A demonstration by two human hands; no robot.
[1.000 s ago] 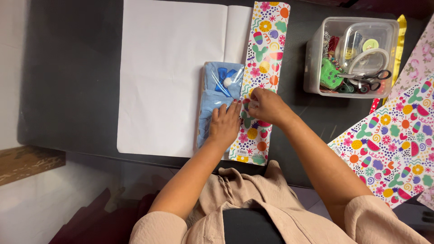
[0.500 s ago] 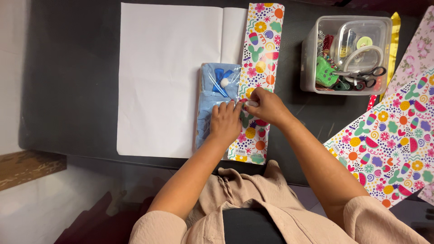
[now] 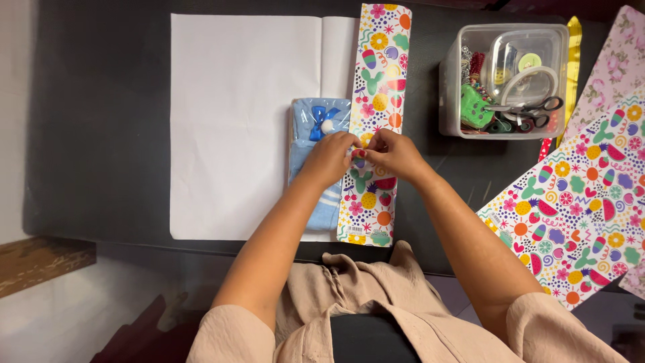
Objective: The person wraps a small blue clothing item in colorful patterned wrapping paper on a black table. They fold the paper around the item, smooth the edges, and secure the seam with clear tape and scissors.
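Head view, looking straight down on a dark table top [image 3: 107, 134]. At centre, the left hand [image 3: 329, 158] and the right hand [image 3: 393, 153] meet fingertip to fingertip, both curled shut in a pinch on the long edge of a folded flap of wrapping paper printed with coloured fruit and cactus shapes [image 3: 373, 128]. This flap runs as a narrow strip from the top edge of the frame down to the near table edge. It overlaps the right side of a pale blue packet in clear film with a blue bow [image 3: 316, 124], which lies under the left hand at frame centre. Left of the packet, the white reverse side of the sheet [image 3: 242, 121] lies flat and bare, with dark table beyond it to the left. At upper right, well apart from the hands, stands a clear plastic box of craft items and scissors [image 3: 504, 81]; loose patterned sheets [image 3: 578, 215] fill the right edge. Both forearms converge from the lower frame, wrists level.
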